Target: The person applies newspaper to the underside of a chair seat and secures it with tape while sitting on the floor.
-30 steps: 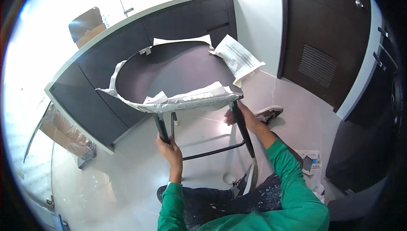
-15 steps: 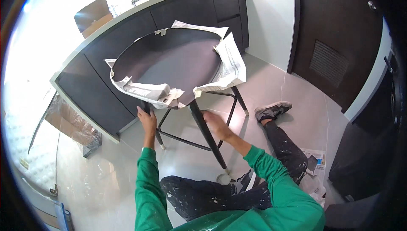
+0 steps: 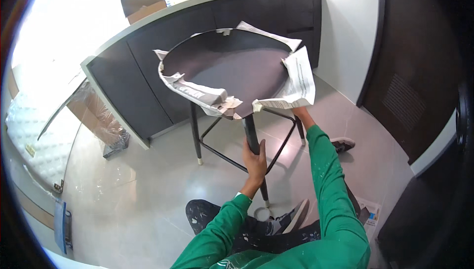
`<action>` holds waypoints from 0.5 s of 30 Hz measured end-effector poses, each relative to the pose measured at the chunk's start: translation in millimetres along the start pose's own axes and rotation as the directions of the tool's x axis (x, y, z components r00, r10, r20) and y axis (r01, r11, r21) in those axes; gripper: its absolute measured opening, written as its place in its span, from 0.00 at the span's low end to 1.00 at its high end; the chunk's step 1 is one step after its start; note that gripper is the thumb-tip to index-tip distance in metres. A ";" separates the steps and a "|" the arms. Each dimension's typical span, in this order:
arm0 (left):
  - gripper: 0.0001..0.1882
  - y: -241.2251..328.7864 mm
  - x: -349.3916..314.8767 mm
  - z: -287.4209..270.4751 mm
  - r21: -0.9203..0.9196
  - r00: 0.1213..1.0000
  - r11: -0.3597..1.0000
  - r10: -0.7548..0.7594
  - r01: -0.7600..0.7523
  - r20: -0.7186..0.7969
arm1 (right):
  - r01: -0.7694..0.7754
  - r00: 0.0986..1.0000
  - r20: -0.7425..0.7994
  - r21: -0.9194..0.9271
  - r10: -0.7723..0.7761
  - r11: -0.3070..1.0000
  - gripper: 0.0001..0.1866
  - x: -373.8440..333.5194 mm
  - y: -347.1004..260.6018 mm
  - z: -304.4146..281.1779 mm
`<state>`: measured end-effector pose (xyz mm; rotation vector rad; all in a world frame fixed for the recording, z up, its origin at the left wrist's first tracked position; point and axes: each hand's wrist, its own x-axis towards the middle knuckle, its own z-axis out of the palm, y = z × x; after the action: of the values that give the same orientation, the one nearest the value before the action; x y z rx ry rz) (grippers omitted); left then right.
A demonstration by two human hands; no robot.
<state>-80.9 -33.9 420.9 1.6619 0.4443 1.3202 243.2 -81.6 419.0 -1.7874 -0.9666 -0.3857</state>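
Observation:
A tall stool [image 3: 227, 74] stands before me, with a dark padded seat and black legs that end in pale tips. Newspaper [image 3: 298, 79] is taped around the edge of its seat. My left hand [image 3: 255, 163] is closed around the stool's near leg [image 3: 251, 133], below the seat. My right hand [image 3: 302, 113] reaches up by the right leg [image 3: 299, 130], under the overhanging newspaper; its fingers are hidden, so its grip does not show. A small round pale container [image 3: 263, 214] sits on the floor at the foot of the near leg.
Dark cabinets [image 3: 173, 66] under a pale counter stand behind the stool, with an open cardboard box [image 3: 143, 2] on top. Plastic-wrapped cardboard [image 3: 98, 116] leans at the left. My shoes [image 3: 291, 218] and legs flank the stool. A dark door [image 3: 405, 86] is at the right.
My left hand has gone from the seat's left underside to the near leg. My right hand has left the near leg and moved up and right, under the newspaper. The view has shifted.

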 end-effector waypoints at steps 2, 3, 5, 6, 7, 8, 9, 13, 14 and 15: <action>0.25 7.5 -1.8 2.4 0.001 1.000 1.000 -0.012 0.012 -0.012 | 0.010 1.000 0.024 -0.008 -0.010 1.000 0.19 -5.9 10.1 -16.8; 0.25 10.6 -3.0 3.3 0.004 1.000 1.000 -0.020 0.020 -0.015 | 0.018 0.999 0.030 0.000 -0.018 1.000 0.19 -10.4 12.8 -22.3; 0.25 0.6 1.8 -4.2 0.008 1.000 1.000 0.014 -0.014 -0.008 | 0.019 0.999 0.028 0.055 -0.020 0.998 0.19 -22.5 9.4 -28.9; 0.25 -6.8 4.2 -9.3 0.009 1.000 1.000 0.027 -0.027 -0.001 | 0.011 1.000 0.010 0.088 -0.012 0.996 0.19 -25.6 7.4 -29.0; 0.25 -12.2 5.4 -14.4 0.022 0.999 0.999 0.050 -0.050 0.001 | -0.008 1.000 0.002 0.133 0.008 0.991 0.19 -31.5 3.0 -28.6; 0.24 -17.2 10.4 -18.3 0.035 0.997 0.997 0.071 -0.071 0.004 | -0.025 1.000 -0.008 0.179 0.027 0.983 0.19 -37.7 1.1 -29.8; 0.23 -23.9 13.9 -23.4 0.050 0.996 0.995 0.091 -0.092 0.009 | -0.045 0.999 -0.015 0.226 0.050 0.973 0.19 -41.4 -0.6 -29.9; 0.22 -44.1 22.2 -4.9 0.011 0.993 0.993 0.121 -0.121 0.001 | -0.075 0.995 -0.058 0.079 0.080 0.994 0.18 -36.7 23.5 -46.8; 0.23 -53.2 27.7 -10.9 0.034 0.993 0.992 0.121 -0.121 0.016 | -0.097 0.993 -0.062 0.095 0.104 0.991 0.19 -42.4 17.9 -40.4; 0.23 -61.9 31.1 -18.4 0.039 0.996 0.995 0.091 -0.092 0.020 | -0.119 0.990 -0.064 0.111 0.127 0.987 0.19 -49.0 12.2 -35.0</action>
<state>-70.5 28.2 386.7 1.7441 0.3898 1.3692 227.8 -135.8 394.5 -1.7144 -0.8078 -0.3112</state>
